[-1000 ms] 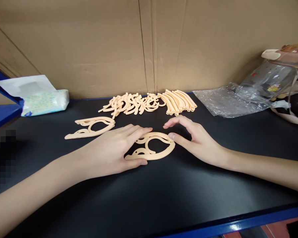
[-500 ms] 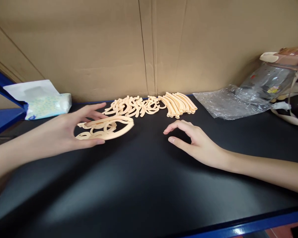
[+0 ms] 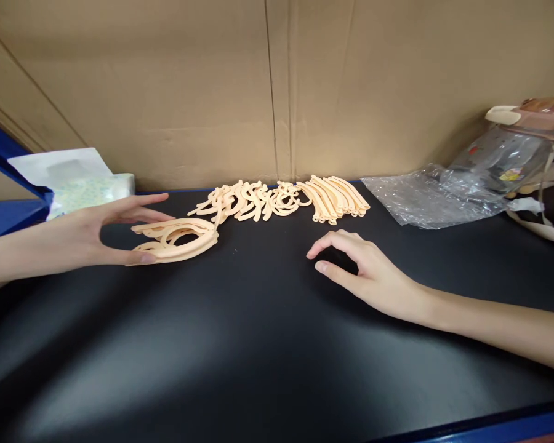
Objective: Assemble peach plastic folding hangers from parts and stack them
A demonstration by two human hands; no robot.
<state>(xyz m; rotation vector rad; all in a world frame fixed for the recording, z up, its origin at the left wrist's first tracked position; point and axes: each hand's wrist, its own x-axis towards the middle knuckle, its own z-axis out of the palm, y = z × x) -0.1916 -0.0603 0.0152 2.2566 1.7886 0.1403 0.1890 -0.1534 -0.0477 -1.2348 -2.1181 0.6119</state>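
Observation:
My left hand (image 3: 96, 237) is at the left of the black tabletop (image 3: 258, 344), thumb and fingers on the near end of a peach plastic hanger-shaped piece (image 3: 178, 240) that lies on top of another one like it. My right hand (image 3: 364, 274) rests on the table to the right, fingers curled loosely and apart, holding nothing. A heap of several more peach pieces (image 3: 281, 198) lies at the back by the cardboard wall.
A tissue pack (image 3: 80, 181) sits at the back left beside a blue shelf frame (image 3: 9, 184). Crumpled clear plastic film (image 3: 425, 194) and a clear bottle with a pink lid (image 3: 512, 144) lie at the back right. A cardboard wall (image 3: 277, 86) closes the back.
My left hand carried the peach piece from the table's middle to the left and set it down onto the other piece. My right hand let go and stayed put.

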